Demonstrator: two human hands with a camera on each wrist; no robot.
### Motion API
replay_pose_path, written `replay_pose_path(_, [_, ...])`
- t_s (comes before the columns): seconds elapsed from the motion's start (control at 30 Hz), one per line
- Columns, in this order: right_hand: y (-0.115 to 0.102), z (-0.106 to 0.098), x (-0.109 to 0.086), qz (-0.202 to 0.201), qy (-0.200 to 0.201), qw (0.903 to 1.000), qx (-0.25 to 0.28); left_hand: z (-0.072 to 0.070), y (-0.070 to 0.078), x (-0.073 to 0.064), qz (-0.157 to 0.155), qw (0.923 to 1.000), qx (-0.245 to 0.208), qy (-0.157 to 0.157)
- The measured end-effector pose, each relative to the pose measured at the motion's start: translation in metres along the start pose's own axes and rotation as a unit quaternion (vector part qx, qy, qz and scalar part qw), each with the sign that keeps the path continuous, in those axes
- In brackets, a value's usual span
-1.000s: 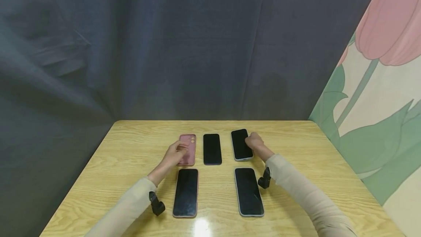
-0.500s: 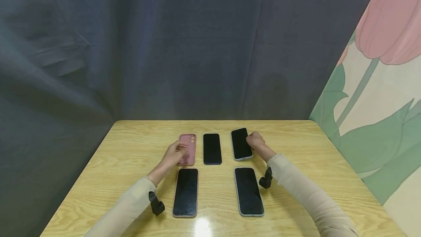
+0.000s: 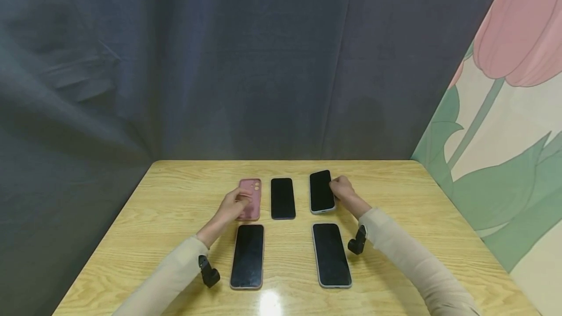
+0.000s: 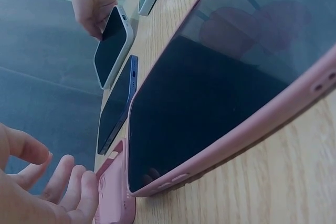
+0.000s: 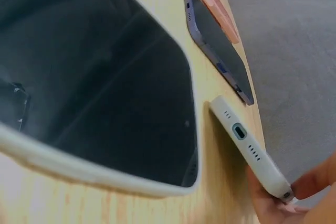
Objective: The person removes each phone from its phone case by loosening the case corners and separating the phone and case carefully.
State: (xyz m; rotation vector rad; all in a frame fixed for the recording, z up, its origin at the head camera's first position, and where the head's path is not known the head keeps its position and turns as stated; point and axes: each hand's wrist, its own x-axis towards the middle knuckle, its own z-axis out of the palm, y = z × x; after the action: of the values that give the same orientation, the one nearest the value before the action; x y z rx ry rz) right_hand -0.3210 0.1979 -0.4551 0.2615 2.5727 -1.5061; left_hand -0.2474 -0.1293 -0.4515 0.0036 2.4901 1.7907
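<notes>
My right hand (image 3: 342, 189) pinches the right edge of a phone in a pale case (image 3: 321, 191). In the right wrist view its thumb lies on the screen side and its fingers are underneath. This phone (image 5: 252, 150) tilts, its gripped side raised off the table. My left hand (image 3: 230, 206) hovers at a pink phone case (image 3: 255, 208), fingers loosely bent. The left wrist view shows nothing between those fingers; whether they touch the case (image 4: 113, 195) is unclear. Between the two hands a dark phone without a case (image 3: 283, 199) lies screen up.
Nearer me lie a phone in a pink case (image 3: 247, 257), on the left, and another phone in a pale case (image 3: 331, 256), on the right, both screen up. A dark curtain (image 3: 263, 72) hangs behind the wooden table (image 3: 175, 199). A flower-patterned wall covering (image 3: 505, 160) flanks the right.
The right hand has shifted slightly right, and the right side of the phone it holds has risen, so the phone tilts more. The left hand stays at the pink case.
</notes>
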Motion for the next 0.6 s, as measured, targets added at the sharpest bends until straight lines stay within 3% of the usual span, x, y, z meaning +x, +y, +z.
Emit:
replay_pose_path(0.2, [-0.002,-0.001,-0.004,-0.013,0.016,0.9998,0.007,0.002,0.001,0.000,0.002,1.0000,-0.008,-0.002])
replay_pose_path(0.37, [-0.007,-0.003,-0.011,-0.019,0.020,0.9995,0.017,0.004,0.001,0.000,0.002,0.9999,0.011,0.001])
replay_pose_path(0.6, [-0.019,-0.001,-0.022,-0.022,-0.002,0.9962,0.085,0.006,0.002,0.000,-0.010,0.9998,-0.015,-0.002])
